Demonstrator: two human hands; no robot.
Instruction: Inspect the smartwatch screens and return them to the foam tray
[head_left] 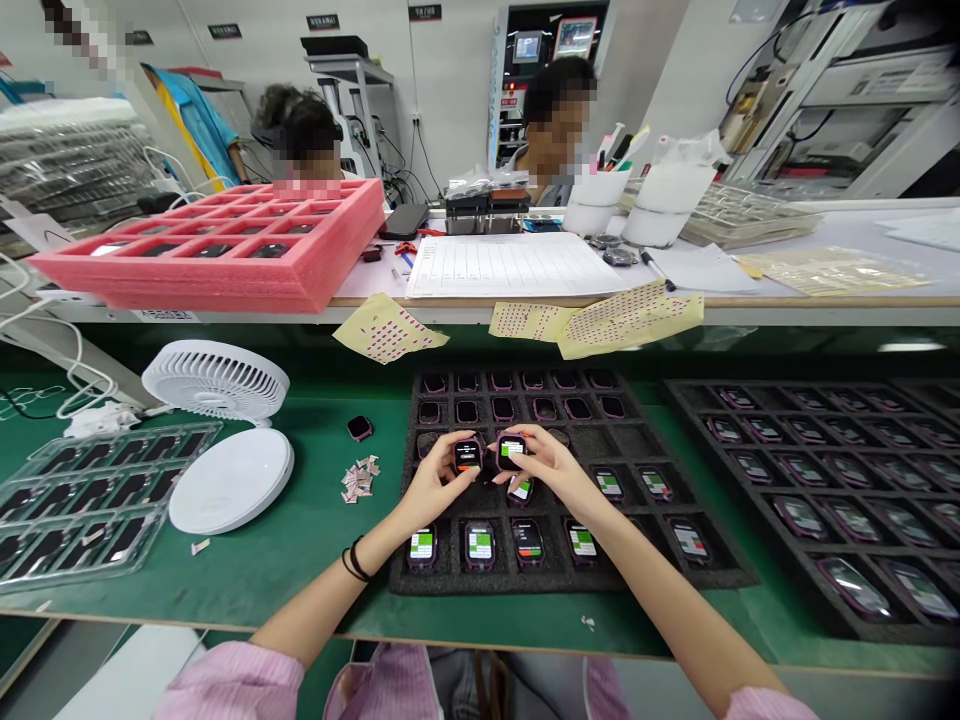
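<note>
Head view has the left hand [436, 475] with fingers and thumb clamped on a watch [466, 454], and the right hand [556, 470] clamped on a second watch [511, 447]. Both watches sit side by side above the black foam tray [525, 582], screens lit. Good handling likely means gripping each case by its edges, letting the right thumb touch its screen only lightly, and avoiding the lower watch [520, 491] just beneath the right hand.
</note>
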